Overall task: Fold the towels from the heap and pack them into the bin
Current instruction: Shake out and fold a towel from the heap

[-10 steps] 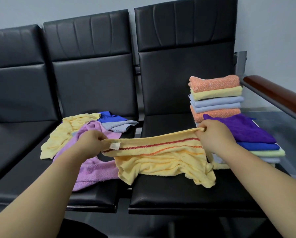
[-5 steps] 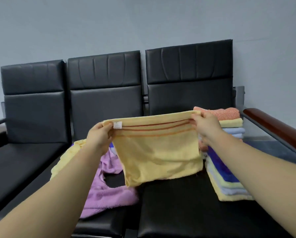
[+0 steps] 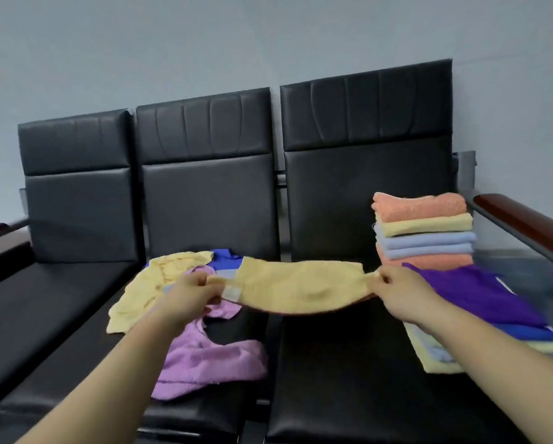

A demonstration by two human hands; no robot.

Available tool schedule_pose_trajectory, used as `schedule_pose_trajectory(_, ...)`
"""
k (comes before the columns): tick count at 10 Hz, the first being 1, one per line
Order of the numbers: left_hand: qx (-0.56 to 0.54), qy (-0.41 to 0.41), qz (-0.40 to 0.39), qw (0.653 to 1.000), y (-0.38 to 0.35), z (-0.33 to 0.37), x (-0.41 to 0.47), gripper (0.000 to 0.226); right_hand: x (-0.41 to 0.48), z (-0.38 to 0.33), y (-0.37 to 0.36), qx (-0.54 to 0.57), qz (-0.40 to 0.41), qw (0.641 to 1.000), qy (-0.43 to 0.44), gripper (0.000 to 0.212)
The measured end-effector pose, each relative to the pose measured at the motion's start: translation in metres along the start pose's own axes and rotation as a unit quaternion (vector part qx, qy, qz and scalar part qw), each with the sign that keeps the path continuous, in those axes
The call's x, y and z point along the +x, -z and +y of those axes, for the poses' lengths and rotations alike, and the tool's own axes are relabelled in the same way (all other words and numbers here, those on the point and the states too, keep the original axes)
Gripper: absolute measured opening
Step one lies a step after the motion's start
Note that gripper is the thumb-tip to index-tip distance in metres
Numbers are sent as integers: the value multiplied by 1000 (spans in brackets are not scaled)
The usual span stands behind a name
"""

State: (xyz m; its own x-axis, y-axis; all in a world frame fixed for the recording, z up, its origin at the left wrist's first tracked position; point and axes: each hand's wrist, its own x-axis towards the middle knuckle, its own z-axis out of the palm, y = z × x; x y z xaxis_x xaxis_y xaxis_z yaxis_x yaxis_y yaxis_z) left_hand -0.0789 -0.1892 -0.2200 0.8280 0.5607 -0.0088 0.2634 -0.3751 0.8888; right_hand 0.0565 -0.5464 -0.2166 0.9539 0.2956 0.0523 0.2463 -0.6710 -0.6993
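We look down from a head-worn camera at two bare forearms reaching over a row of three black padded seats [image 3: 348, 379] set against a grey wall [image 3: 204, 43].

Between the hands, a yellow towel [image 3: 300, 290] is stretched sideways as a flat band. It is held up above the gap between the middle and right seats.

The left hand [image 3: 188, 294] pinches the towel's left end. Its thumb and fingers curl round the bunched cloth, just beside a small white label [image 3: 231, 293] on that edge. The right hand [image 3: 396, 293] grips the right end the same way, fingers curled tight on a small tuft of fabric. (The frame is a little blurred, so we cannot tell the single fingers apart.)

The heap lies on the middle seat, behind and below the left hand:
- a loose yellow towel [image 3: 140, 290]
- a crumpled lilac towel [image 3: 211, 360], sprawling toward the seat's front edge
- a blue towel [image 3: 223, 259] at the back, partly hidden

On the right seat, a tall folded stack [image 3: 425, 232] stands by the backrest: orange on top, then yellow, two pale blue and orange. Just in front of it sits a lower stack [image 3: 480, 296] topped by a purple towel. A brown armrest [image 3: 525, 222] runs along the far right.
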Motion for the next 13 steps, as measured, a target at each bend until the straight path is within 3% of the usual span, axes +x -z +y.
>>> schedule_pose_trajectory(1, 122, 15, -43, 991, -13, -37, -11, 15, -13, 26, -36, -33, -36, 999, -11, 34)
schedule_pose_trajectory(2, 81, -20, -8, 996, -13, -31, -16, 13, -18, 29, -45, -19, -44, 999, -17, 33)
schedule_pose_trajectory(3, 169, -48, 3, 984, -9, -20, -21, 24, -15, 31, -44, -59, -63, 995, -55, 25)
schedule_pose_trajectory(4, 300, -11, -70, 951, -7, -24, -18, 25, -12, 35, -44, -112, -118, 981, -103, 25)
schedule_pose_trajectory(5, 328, 8, -77, 942, -8, -26, -14, 27, -14, 35, -41, -115, -128, 978, -121, 29)
schedule_pose_trajectory(6, 353, 4, -51, 934, -13, -32, -7, 22, -15, 28, -42, -75, -112, 981, -139, 26)
schedule_pose_trajectory(7, 270, 26, -26, 962, -21, -40, 3, 24, -6, 36, -50, -101, -71, 987, -104, 18)
schedule_pose_trajectory(8, 263, 16, -17, 964, -37, -43, 16, 22, -2, 39, -64, -61, -13, 992, -105, 6)
schedule_pose_trajectory(10, 278, -93, -2, 956, -75, -40, 44, 25, 2, 47, -79, -97, 26, 992, -76, 9)
schedule_pose_trajectory(11, 234, -84, -32, 968, -94, -43, 56, 27, 2, 45, -82, 43, 83, 982, -163, 5)
schedule_pose_trajectory(12, 251, -71, -48, 964, -102, -52, 70, 27, -1, 31, -80, -160, -101, 969, -157, 20)
schedule_pose_trajectory(13, 292, -76, -23, 953, -103, -56, 80, 25, 9, 51, -89, -279, -57, 954, -90, 20)
